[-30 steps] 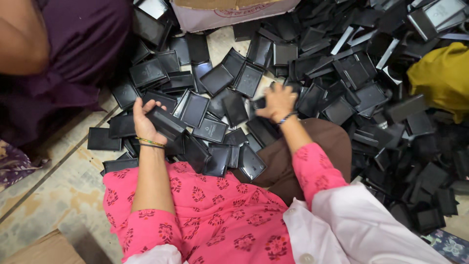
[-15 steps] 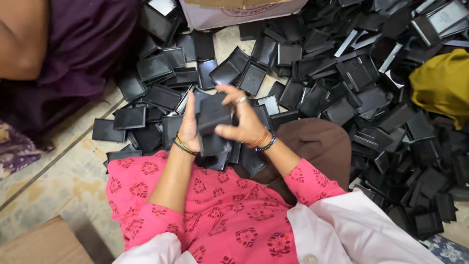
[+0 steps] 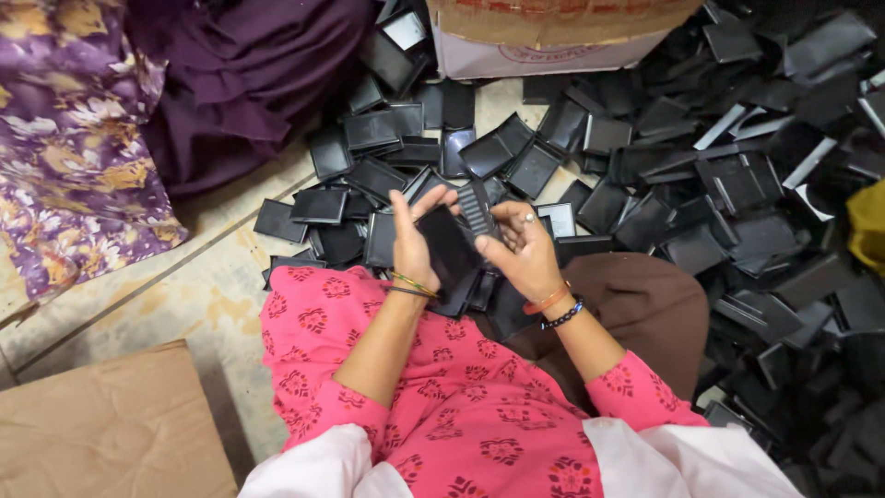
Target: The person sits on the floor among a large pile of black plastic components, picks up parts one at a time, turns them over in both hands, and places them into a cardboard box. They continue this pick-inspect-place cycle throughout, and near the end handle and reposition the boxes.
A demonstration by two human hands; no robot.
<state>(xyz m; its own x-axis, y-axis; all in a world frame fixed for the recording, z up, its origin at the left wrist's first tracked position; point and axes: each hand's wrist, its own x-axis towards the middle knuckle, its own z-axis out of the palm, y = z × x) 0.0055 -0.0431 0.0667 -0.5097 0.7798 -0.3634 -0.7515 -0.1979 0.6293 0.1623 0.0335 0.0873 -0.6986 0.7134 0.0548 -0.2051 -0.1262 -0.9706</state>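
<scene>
The left hand (image 3: pixel 412 247) grips a flat black rectangular plastic tray (image 3: pixel 449 254) held above the lap, fingers curled around its edge. The right hand (image 3: pixel 522 251) pinches a narrower ridged black plastic piece (image 3: pixel 477 208) against it. Loose black plastic trays (image 3: pixel 737 184) cover the tiled floor (image 3: pixel 184 295) ahead.

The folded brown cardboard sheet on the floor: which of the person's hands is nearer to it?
Left. The left hand lies on the side towards the folded brown cardboard sheet; the right hand is farther across.
</scene>
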